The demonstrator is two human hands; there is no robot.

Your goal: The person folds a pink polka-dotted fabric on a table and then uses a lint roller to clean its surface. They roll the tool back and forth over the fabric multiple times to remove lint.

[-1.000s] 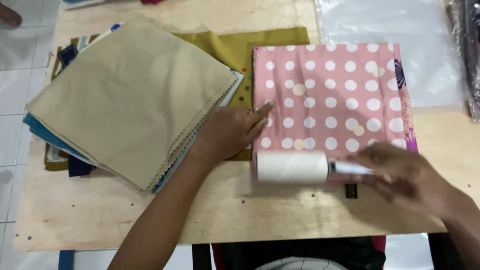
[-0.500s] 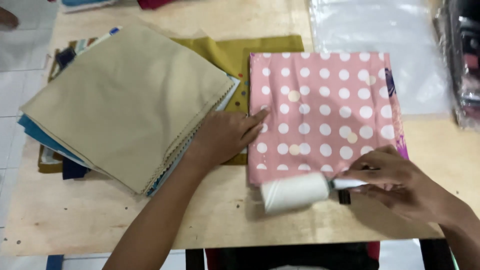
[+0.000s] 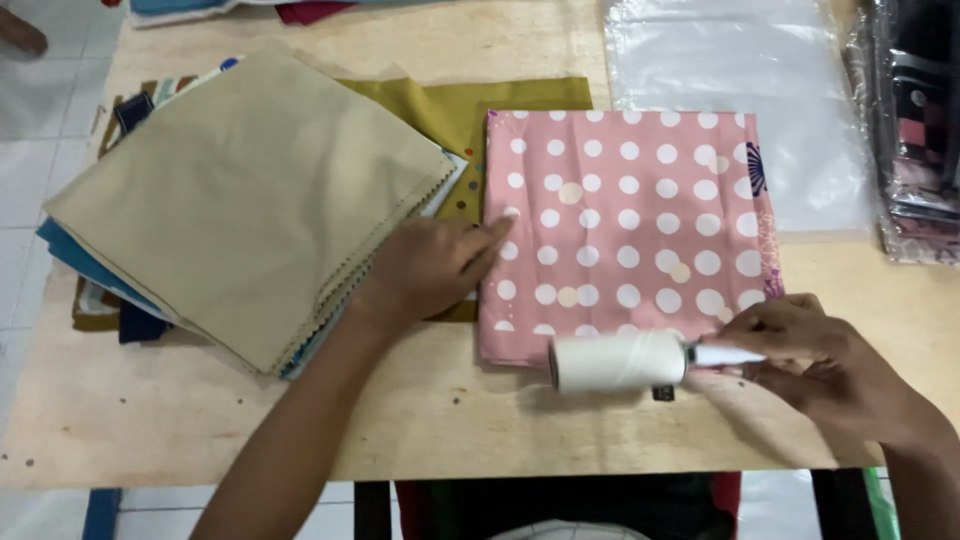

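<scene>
A folded pink cloth with white dots (image 3: 625,225) lies flat on the wooden table (image 3: 430,420). My left hand (image 3: 430,265) rests palm down at the cloth's left edge, fingertips touching it. My right hand (image 3: 810,355) grips the handle of a white lint roller (image 3: 617,361), whose roll lies across the cloth's near edge. To the left sits a stack of folded fabrics topped by a beige piece (image 3: 250,195). An olive cloth (image 3: 470,110) lies under both.
Clear plastic bags (image 3: 740,90) lie at the back right of the table. Packed dark items in plastic (image 3: 915,130) sit at the far right edge. More fabric (image 3: 250,8) shows at the table's far edge. White floor tiles (image 3: 40,120) are on the left.
The lint roller has moved down the pink cloth toward me and now sits at its near edge. My left hand has stayed in place on the cloth's left edge.
</scene>
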